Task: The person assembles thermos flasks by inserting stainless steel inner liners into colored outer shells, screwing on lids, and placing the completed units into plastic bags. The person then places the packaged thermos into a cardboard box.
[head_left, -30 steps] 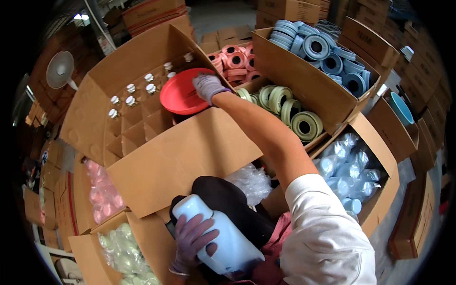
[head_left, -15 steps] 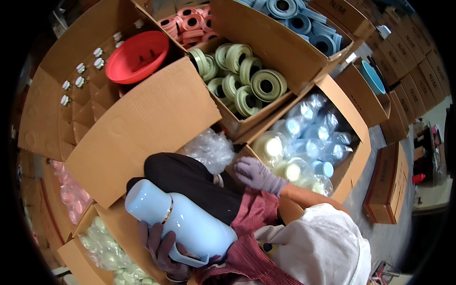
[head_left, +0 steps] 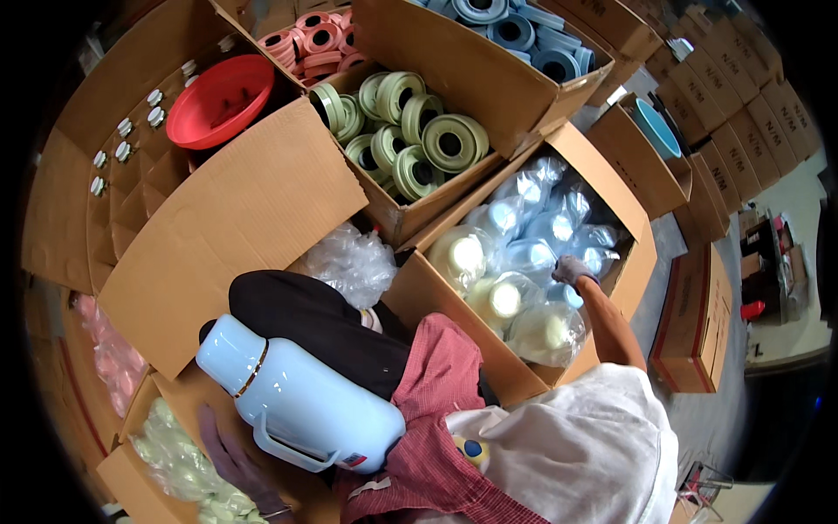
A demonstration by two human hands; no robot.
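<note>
A light blue thermos flask [head_left: 319, 397] with a gold band and a side handle lies tilted across my lap. My left hand [head_left: 229, 458], in a purple-grey glove, is beside its handle, apart from it, with the fingers stretched out. Over on the right, my gloved right hand [head_left: 572, 271] reaches into a cardboard box [head_left: 499, 358] of pale blue and pale green pieces in clear plastic bags [head_left: 528, 253]. Its fingers are curled in at a bagged blue piece; what they grip is hidden.
Ahead stands a box of green rings [head_left: 449, 144], with pink rings [head_left: 321, 37] and blue rings [head_left: 511, 32] beyond. A red bowl [head_left: 220, 103] rests on a divided carton at far left. Crumpled clear plastic [head_left: 353, 262] lies beyond my knee. Stacked cartons [head_left: 742, 113] stand at right.
My left hand has let go of the thermos flask and moved down to the left. My right hand has gone from the box's near edge into the bagged pieces. The view has shifted slightly.
</note>
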